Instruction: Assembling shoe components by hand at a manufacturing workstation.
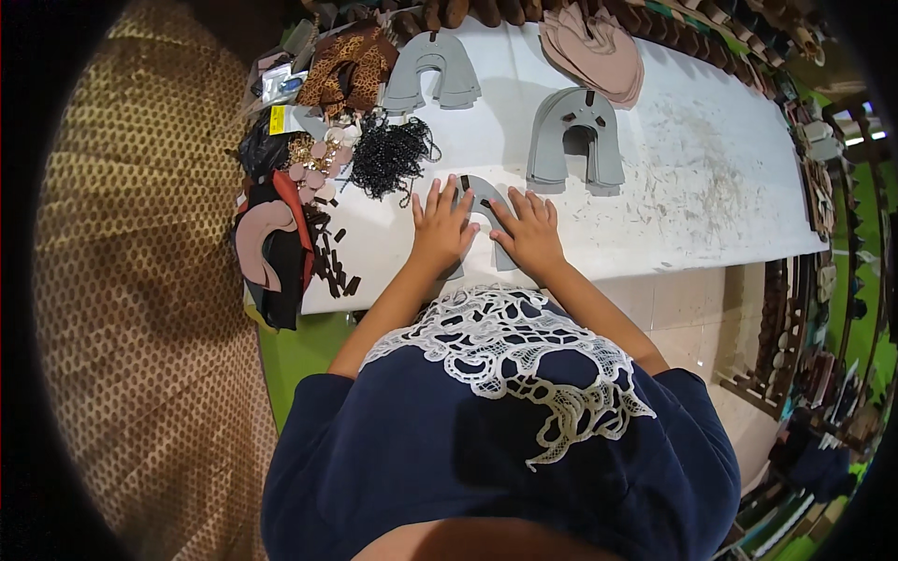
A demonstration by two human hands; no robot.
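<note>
A grey arch-shaped piece (487,190) lies flat on the white table close in front of me, its curved end pointing away. Small dark patches show on its top, and parts of it are hidden beneath my hands. My left hand (440,227) rests flat on its left side, fingers stretched out. Across from it, my right hand (533,236) presses flat on the right side, fingers spread. Neither hand holds anything. Farther right stands a stack of similar grey arch pieces (546,140) with dark strips on top.
The white table (692,178) has more grey arches (402,79) and pink pieces (599,61) at its far side. Black bead strands (388,154), leopard-print pieces (346,70), small dark strips (332,262) and a pink curved piece (260,241) crowd the left. A patterned brown curtain (150,280) hangs beyond.
</note>
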